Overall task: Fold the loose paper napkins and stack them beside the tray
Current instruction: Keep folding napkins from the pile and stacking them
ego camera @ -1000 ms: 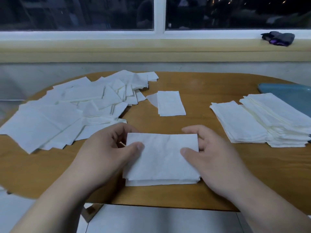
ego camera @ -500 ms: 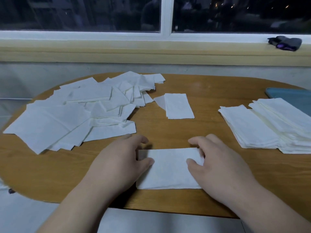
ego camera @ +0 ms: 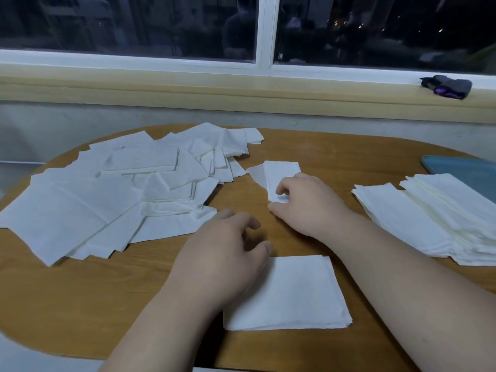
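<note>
Bare left hand [ego camera: 222, 253], right hand [ego camera: 308, 205]

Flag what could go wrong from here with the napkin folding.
1. The right hand pinches only the near end of the small folded napkin, whose flap sticks out to the left; lifting may unfold it.
2. The large folded napkin lies near the table edge, partly under the left hand; a pull-back could drag it off.
3. The stacks beside the tray are fanned; another napkin may slide.

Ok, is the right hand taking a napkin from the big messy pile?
No, the right hand pinches the small folded napkin lying by itself, apart from the messy pile on the left.
</note>
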`<control>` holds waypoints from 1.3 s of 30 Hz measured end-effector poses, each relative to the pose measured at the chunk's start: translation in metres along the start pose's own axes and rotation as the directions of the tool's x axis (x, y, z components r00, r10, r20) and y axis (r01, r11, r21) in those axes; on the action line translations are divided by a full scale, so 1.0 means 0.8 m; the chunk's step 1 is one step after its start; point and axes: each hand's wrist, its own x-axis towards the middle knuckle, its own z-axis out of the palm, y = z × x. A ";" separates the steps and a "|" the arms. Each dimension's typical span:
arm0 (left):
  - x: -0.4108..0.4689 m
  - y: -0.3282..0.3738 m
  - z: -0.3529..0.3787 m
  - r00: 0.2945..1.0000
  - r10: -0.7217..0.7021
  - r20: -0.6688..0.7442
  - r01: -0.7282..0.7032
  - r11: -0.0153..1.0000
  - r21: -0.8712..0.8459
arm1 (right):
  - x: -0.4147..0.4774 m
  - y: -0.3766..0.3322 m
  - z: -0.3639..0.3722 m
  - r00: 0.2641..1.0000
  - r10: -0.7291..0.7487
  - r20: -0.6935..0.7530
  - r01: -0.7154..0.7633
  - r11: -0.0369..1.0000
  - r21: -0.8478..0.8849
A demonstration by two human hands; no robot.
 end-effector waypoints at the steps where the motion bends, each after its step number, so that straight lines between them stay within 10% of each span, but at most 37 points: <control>1: 0.003 0.000 0.002 1.000 0.003 -0.002 -0.003 1.000 -0.005 | 0.007 -0.001 0.003 1.000 0.005 0.006 -0.005 1.000 -0.008; 9: 0.019 0.004 0.013 1.000 0.011 -0.004 -0.011 0.999 -0.042 | 0.021 0.004 0.010 1.000 -0.007 -0.025 0.005 0.997 -0.082; 24: 0.012 0.023 0.012 0.989 0.072 -0.128 -0.095 0.978 -0.184 | -0.109 0.036 -0.083 0.957 0.043 -0.288 0.083 0.909 0.409; 32: -0.013 0.038 0.008 0.986 0.167 0.027 -0.119 0.799 -0.589 | -0.174 0.043 -0.103 0.963 -0.149 -0.223 0.267 0.447 0.854; 39: -0.025 0.022 -0.012 0.972 0.221 0.077 -0.081 0.626 -0.775 | -0.180 0.048 -0.074 0.998 -0.061 -0.002 0.018 0.256 0.967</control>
